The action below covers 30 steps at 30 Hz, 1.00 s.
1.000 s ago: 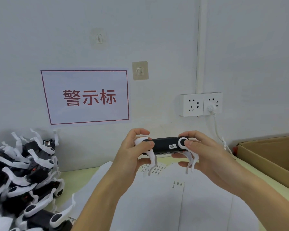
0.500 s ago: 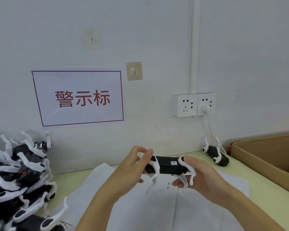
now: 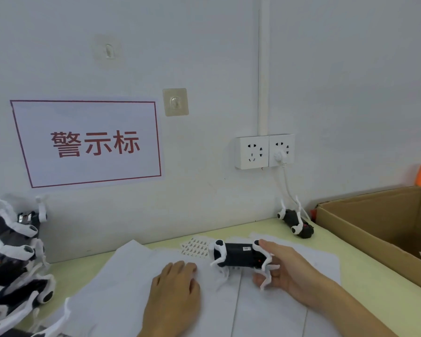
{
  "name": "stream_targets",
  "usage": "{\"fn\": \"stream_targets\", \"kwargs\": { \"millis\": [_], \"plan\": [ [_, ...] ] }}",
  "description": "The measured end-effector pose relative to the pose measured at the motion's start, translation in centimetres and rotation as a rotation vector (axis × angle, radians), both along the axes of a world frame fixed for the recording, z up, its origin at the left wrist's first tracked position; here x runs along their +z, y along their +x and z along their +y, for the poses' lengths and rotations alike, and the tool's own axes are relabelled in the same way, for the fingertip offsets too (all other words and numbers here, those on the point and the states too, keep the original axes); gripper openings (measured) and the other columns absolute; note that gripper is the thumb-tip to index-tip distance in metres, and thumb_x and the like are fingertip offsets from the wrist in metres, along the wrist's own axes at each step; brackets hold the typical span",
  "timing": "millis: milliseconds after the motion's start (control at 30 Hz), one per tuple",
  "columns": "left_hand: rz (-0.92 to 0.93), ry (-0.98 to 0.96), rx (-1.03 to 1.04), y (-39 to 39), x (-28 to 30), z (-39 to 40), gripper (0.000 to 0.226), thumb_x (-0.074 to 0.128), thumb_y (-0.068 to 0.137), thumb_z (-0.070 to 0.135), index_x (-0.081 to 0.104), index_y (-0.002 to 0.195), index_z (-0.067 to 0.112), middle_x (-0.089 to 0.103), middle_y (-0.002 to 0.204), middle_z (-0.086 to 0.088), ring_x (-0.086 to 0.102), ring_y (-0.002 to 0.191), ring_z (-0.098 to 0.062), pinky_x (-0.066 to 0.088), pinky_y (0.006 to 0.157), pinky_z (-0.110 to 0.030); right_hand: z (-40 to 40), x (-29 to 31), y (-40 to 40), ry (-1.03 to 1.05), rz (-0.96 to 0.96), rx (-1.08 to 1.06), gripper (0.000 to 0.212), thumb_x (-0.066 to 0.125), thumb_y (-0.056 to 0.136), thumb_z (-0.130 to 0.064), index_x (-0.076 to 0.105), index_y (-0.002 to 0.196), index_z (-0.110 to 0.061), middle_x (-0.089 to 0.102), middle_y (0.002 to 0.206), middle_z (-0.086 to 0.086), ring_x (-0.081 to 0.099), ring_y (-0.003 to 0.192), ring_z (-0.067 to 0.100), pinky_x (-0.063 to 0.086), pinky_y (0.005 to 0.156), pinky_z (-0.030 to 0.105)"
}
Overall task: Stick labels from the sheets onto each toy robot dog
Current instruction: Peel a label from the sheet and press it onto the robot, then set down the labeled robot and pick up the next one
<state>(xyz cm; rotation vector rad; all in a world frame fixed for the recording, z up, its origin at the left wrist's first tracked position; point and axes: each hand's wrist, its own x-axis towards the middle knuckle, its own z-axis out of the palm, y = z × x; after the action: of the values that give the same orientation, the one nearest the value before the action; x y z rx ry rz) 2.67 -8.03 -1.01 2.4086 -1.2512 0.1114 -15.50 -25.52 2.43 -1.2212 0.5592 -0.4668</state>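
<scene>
While the right hand (image 3: 287, 268) holds its rear, the toy robot dog (image 3: 238, 255) extends leftward.

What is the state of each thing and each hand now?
Toy robot dog: labelled on its side, held by the right hand.
Right hand: grips the dog's end.
Left hand: flat on the white paper.
Label sheet: lying behind the dog.
Second dog: lying by the wall.
Cardboard box: open.

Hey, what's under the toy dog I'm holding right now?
Under the toy dog held by the right hand lie white paper sheets. A label sheet shows just behind it. The dog's body hides whatever lies directly beneath it.
</scene>
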Motion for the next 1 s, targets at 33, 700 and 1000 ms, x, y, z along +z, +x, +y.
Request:
{"fn": "stream_targets", "kwargs": {
  "millis": [33,700,1000],
  "plan": [
    [-0.001,0.001,0.000,-0.1,0.1,-0.1,0.035,0.031,0.104,0.030,0.041,0.137,0.037,0.039,0.141,0.020,0.029,0.137,-0.007,0.023,0.112,-0.027,-0.2,0.2,-0.2,0.030,0.019,0.004,0.032,0.070,0.086,-0.031,0.072,0.099,-0.002,0.057,0.074,0.019,0.057,0.061,0.035,0.054,0.066,0.044],
    [0.019,-0.010,0.003,-0.3,0.1,-0.1,0.034,0.035,0.103,0.032,0.044,0.135,0.039,0.042,0.140,0.021,0.031,0.135,-0.004,0.023,0.109,-0.025,-3.6,-2.8,-1.9,-0.862,0.426,-0.373,0.033,0.056,0.088,-0.002,0.076,0.082,-0.027,0.073,0.083,-0.010,0.066,0.083,0.002,0.044,0.070,0.008],
    [-0.036,0.001,-0.016,-0.8,-0.1,-0.7,0.038,0.032,0.102,0.029,0.049,0.134,0.023,0.048,0.135,0.006,0.037,0.128,-0.017,0.026,0.110,-0.033,-5.4,-4.0,-1.9,-0.941,0.504,-0.474,0.037,0.063,0.087,-0.005,0.076,0.074,-0.036,0.071,0.073,-0.015,0.063,0.075,0.009,0.044,0.064,0.025]
  ]
}}
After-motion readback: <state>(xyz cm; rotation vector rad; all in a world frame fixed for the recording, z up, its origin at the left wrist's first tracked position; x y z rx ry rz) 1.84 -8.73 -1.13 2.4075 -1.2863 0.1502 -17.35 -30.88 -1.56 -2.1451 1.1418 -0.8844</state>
